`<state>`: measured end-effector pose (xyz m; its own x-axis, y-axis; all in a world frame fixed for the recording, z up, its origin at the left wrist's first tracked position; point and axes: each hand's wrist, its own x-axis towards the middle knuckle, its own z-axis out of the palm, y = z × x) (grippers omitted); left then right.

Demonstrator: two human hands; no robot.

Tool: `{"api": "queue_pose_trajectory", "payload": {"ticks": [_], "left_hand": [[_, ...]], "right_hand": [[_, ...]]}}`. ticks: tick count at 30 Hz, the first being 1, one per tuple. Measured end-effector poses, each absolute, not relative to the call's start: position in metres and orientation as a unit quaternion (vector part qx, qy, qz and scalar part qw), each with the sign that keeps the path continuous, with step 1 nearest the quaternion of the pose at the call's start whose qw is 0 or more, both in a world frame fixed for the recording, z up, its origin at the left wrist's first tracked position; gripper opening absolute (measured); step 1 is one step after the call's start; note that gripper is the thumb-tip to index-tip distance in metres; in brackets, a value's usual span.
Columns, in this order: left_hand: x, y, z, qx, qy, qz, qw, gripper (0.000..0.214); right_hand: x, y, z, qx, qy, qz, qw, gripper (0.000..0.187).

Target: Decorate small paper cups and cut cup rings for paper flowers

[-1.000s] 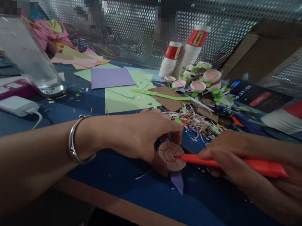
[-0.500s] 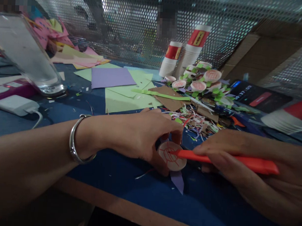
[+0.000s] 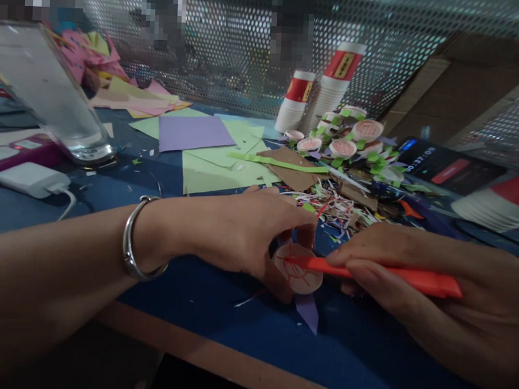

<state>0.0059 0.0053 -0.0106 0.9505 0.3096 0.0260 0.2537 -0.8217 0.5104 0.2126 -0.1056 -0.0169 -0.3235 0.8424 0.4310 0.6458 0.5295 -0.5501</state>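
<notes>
My left hand, with a silver bangle at its wrist, grips a small round white disc by its edge, thumb on the near side and fingers on the far side. The disc looks like a paper cup bottom and bears red-orange drawn lines. A pointed purple paper piece sticks out from its near side. In my right hand is an orange-red marker, held slanted, its tip on the disc's face. My right fingers partly cover the marker.
Behind my hands lie purple paper, green sheets and shredded scraps. A pile of similar decorated discs sits near stacked paper cups. A glass of water and white charger are left; a phone is right.
The marker tip has shifted slightly left on the disc, and more red-orange lines show there. My right hand moved a little left with it. My left hand keeps its grip.
</notes>
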Motion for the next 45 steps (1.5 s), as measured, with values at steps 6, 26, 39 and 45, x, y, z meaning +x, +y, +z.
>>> {"api": "queue_pose_trajectory", "payload": {"ticks": [6, 26, 39, 45], "left_hand": [[0.0063, 0.0058, -0.0095, 0.953, 0.143, 0.052, 0.262, 0.048], [0.0057, 0.0041, -0.0076, 0.949, 0.149, 0.045, 0.276, 0.046], [0.006, 0.0041, -0.0096, 0.955, 0.141, 0.056, 0.254, 0.048], [0.0052, 0.0035, -0.0102, 0.957, 0.135, 0.061, 0.248, 0.051]], "right_hand": [[0.2127, -0.1069, -0.0127, -0.455, -0.807, 0.128, 0.353, 0.017], [0.2097, -0.1099, -0.0165, -0.46, -0.789, 0.151, 0.378, 0.012], [0.2075, -0.1133, -0.0165, -0.525, -0.758, 0.121, 0.367, 0.026], [0.2087, -0.1144, -0.0158, -0.549, -0.741, 0.092, 0.375, 0.027]]}}
